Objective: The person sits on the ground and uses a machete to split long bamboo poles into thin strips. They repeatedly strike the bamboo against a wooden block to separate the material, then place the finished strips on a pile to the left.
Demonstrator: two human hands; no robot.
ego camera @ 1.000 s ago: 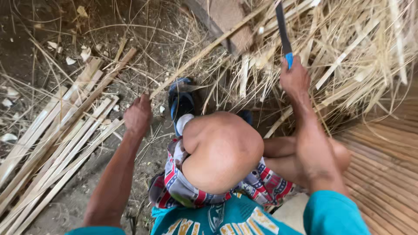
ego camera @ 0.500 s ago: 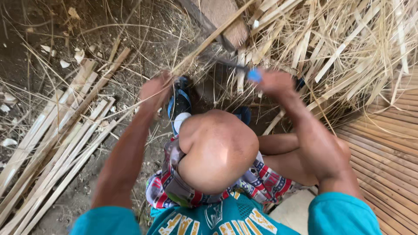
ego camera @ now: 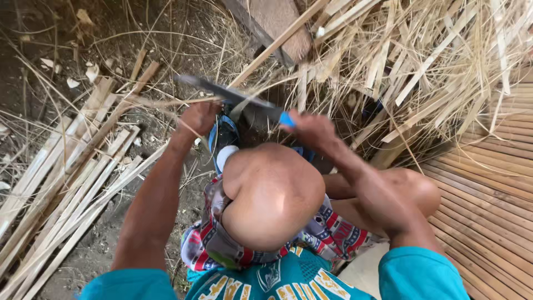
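Right hand (ego camera: 312, 129) is gripping my blue-handled machete (ego camera: 230, 95), left hand (ego camera: 199, 118) clenching a bamboo strip (ego camera: 166, 101); I'm judging much uncut bamboo (ego camera: 422, 61) is remaining beside finished slats (ego camera: 66, 183).

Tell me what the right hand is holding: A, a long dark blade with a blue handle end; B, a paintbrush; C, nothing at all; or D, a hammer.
A: the right hand is closed in a grip on a knife with a blue handle end, its dark blade lying across a thin bamboo strip that the left hand holds.
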